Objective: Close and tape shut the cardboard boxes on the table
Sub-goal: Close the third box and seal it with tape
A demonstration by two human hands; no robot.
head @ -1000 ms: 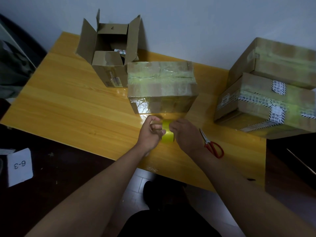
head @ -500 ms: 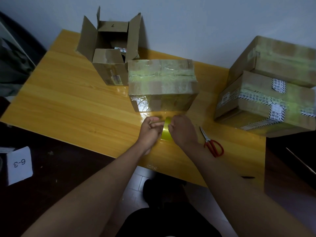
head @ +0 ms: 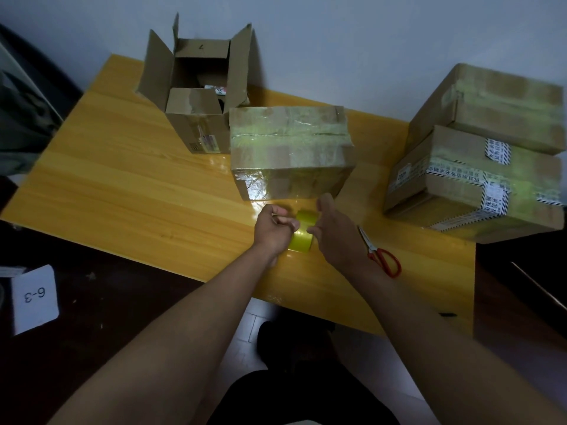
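A yellow tape roll [head: 303, 236] stands on edge on the wooden table [head: 122, 185], just in front of a closed, taped cardboard box [head: 291, 148]. My left hand [head: 273, 230] grips the roll's left side with curled fingers. My right hand [head: 336, 231] is at the roll's right side, fingertips touching it and thumb raised toward the box. An open box [head: 199, 102] with its flaps up stands at the back left, something lying inside it.
Two taped boxes are stacked at the right, the upper one [head: 491, 105] on the lower one [head: 460, 185]. Red-handled scissors [head: 383, 256] lie right of my right wrist. A white card marked 6-3 [head: 35, 297] lies on the dark surface at lower left.
My right hand has loosened from around the roll, with the thumb lifted toward the box. More of the roll now shows between my hands. My left hand stays on it.
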